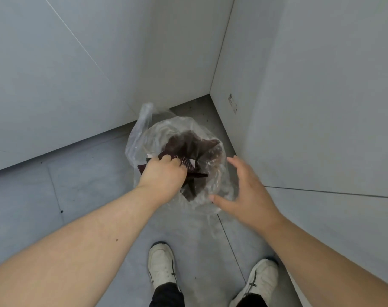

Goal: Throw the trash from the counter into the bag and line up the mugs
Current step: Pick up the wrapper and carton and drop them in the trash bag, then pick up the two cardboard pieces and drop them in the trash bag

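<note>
A clear plastic bag [142, 138] lines a dark brown bin on the grey floor, in a corner between white panels. My left hand [164, 173] is over the bag's left rim, closed on a dark maroon wrapper [186, 163] with small white print, held at the bag's mouth. My right hand [246, 189] hovers at the bag's right rim with fingers spread and nothing in it. No mugs or counter appear in view.
White cabinet panels [78, 85] close off the left and back, and a white wall or door [310, 107] the right. My two white shoes [162, 264] stand on the grey tiled floor [55, 196] just behind the bag.
</note>
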